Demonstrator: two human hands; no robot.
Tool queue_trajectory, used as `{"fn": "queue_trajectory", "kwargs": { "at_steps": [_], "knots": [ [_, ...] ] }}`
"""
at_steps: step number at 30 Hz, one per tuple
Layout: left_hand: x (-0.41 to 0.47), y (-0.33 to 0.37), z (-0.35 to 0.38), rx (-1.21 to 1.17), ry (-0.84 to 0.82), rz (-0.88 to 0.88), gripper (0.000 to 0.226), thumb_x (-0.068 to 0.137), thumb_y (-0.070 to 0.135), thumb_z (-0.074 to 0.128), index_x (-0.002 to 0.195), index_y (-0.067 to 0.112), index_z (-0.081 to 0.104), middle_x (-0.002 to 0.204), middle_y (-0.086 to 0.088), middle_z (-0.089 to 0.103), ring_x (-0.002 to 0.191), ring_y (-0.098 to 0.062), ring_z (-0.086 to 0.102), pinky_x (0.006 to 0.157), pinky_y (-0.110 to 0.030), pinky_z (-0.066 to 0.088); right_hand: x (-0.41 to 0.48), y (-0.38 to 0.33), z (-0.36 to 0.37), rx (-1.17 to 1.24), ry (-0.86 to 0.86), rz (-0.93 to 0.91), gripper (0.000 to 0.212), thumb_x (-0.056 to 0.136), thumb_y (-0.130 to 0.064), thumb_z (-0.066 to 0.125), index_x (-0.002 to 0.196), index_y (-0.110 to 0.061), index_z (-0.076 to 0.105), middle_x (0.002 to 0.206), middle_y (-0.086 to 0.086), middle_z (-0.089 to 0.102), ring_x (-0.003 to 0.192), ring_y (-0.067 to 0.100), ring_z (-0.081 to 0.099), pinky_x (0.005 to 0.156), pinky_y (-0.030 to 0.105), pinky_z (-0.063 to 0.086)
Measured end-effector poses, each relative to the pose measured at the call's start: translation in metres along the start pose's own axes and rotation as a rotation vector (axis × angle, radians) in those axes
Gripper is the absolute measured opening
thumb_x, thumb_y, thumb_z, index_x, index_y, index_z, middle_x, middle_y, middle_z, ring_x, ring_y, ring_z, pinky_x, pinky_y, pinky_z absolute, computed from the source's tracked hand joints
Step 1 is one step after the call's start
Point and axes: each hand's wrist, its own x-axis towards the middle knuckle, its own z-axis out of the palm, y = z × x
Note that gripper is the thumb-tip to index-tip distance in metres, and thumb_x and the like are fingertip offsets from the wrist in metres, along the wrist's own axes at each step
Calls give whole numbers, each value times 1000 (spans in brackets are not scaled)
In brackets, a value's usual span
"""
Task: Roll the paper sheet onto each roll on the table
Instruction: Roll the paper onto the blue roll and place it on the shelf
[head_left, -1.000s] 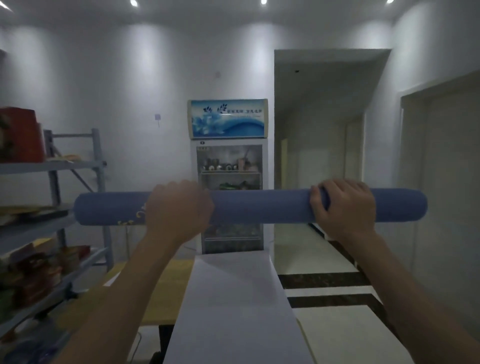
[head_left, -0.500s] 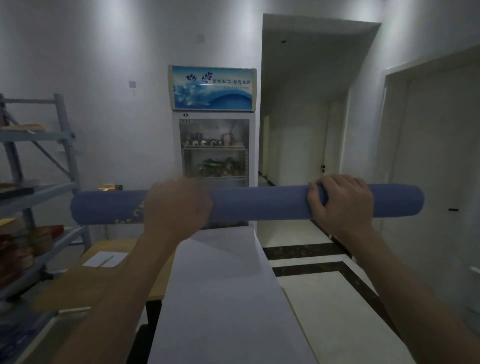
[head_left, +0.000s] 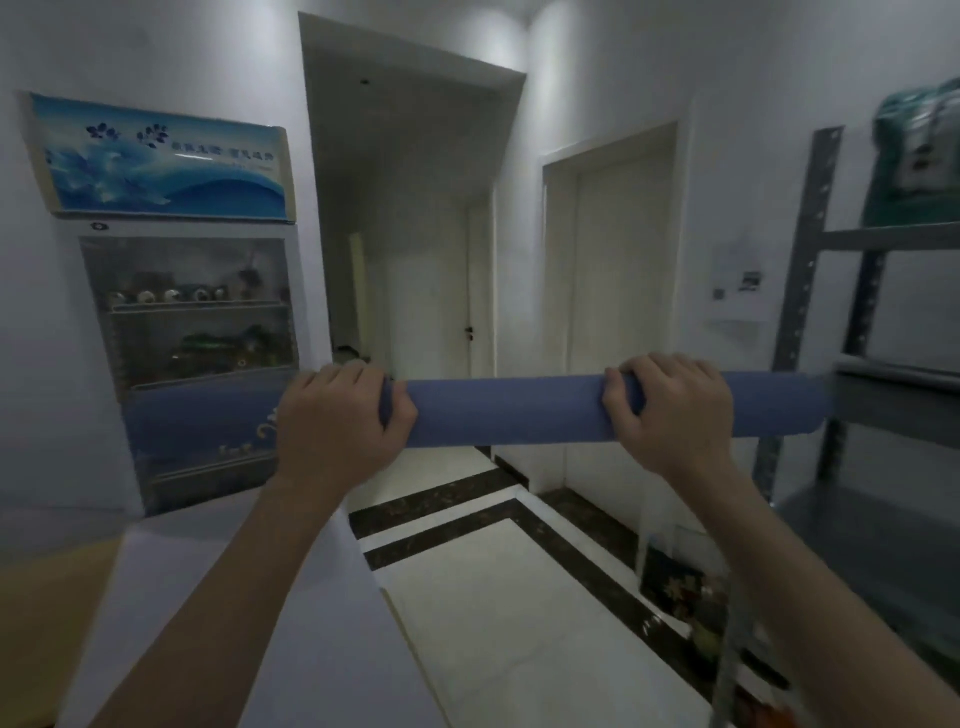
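Note:
A long blue paper roll is held level at chest height in front of me. My left hand grips it left of the middle and my right hand grips it near the right end. The roll's left part, with a pale ornament print, looks blurred against the fridge. Below my left arm a white paper sheet lies flat on a yellowish wooden table and stretches toward me.
A glass-door fridge stands at the left wall. A grey metal shelf rack stands at the right, close to the roll's right end. A hallway with doors opens ahead. Tiled floor lies right of the table.
The view has swung right: the fridge slid to the left and a metal rack came in at the right. Both hands keep the same grip on the roll.

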Motion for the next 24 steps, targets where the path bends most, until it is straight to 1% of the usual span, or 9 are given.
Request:
{"fn": "queue_trajectory", "kwargs": {
  "at_steps": [5, 9, 14, 19, 22, 24],
  "knots": [
    [39, 109, 48, -140, 32, 44, 45, 98, 34, 39, 77, 7, 68, 64, -10, 64, 52, -26, 56, 58, -33, 44, -5, 110, -53, -159, -29, 20, 42, 99, -38, 48, 74, -12, 68, 68, 6, 68, 58, 25, 58, 64, 35, 41],
    [68, 206, 72, -277, 44, 75, 43, 97, 34, 41, 76, 6, 67, 63, -11, 63, 52, -27, 57, 58, -35, 48, -17, 196, -104, -279, -33, 38, 42, 100, -38, 48, 75, -12, 69, 71, 7, 70, 61, 27, 61, 65, 37, 47],
    [94, 326, 96, -421, 56, 123, 43, 97, 34, 41, 77, 7, 67, 64, -9, 64, 54, -28, 58, 57, -34, 46, -40, 287, -175, -443, -48, 51, 43, 99, -39, 46, 77, -11, 69, 73, 9, 70, 61, 27, 60, 66, 33, 40],
    [111, 426, 113, -561, 74, 188, 45, 97, 34, 40, 77, 6, 68, 65, -11, 66, 53, -29, 59, 56, -34, 48, -63, 355, -237, -600, -67, 94, 44, 99, -39, 45, 75, -10, 68, 71, 10, 68, 61, 29, 58, 65, 36, 40],
    [120, 473, 124, -641, 68, 212, 45, 97, 35, 40, 79, 6, 69, 67, -11, 67, 56, -30, 61, 56, -38, 51, -75, 382, -264, -675, -64, 101, 45, 100, -40, 44, 76, -10, 69, 72, 9, 68, 61, 27, 58, 65, 36, 40],
    [125, 500, 132, -687, 75, 230, 44, 97, 35, 41, 80, 7, 69, 68, -11, 67, 58, -31, 61, 57, -39, 51, -82, 399, -277, -721, -61, 102, 50, 102, -41, 40, 76, -10, 69, 71, 8, 68, 61, 26, 58, 65, 35, 40]
  ]
}}
